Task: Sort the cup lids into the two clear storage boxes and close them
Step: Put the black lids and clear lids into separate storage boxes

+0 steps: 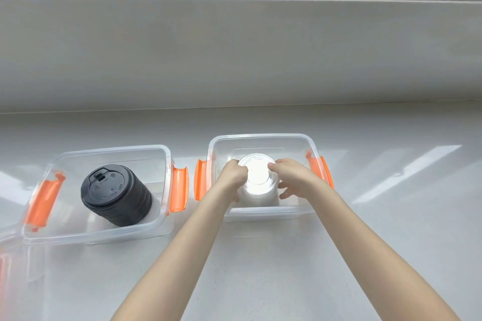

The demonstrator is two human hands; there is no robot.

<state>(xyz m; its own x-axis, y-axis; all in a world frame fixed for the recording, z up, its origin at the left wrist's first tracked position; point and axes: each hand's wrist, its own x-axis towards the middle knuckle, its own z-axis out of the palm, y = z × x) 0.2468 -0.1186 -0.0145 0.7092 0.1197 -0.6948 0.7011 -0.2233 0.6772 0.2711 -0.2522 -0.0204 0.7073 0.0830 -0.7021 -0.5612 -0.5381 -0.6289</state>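
Observation:
Two open clear storage boxes with orange side clips stand side by side on a pale counter. The left box holds a leaning stack of black cup lids. Inside the right box stands a stack of clear cup lids. My left hand grips the stack's left side with curled fingers. My right hand is on its right side, with the thumb on the top rim and the fingers spread around the stack. Both forearms reach in over the right box's near wall.
A clear box lid with an orange clip lies partly in view at the far left edge. A raised grey sill and dark window tracks run behind the boxes. The pale counter stretches to the right and toward me.

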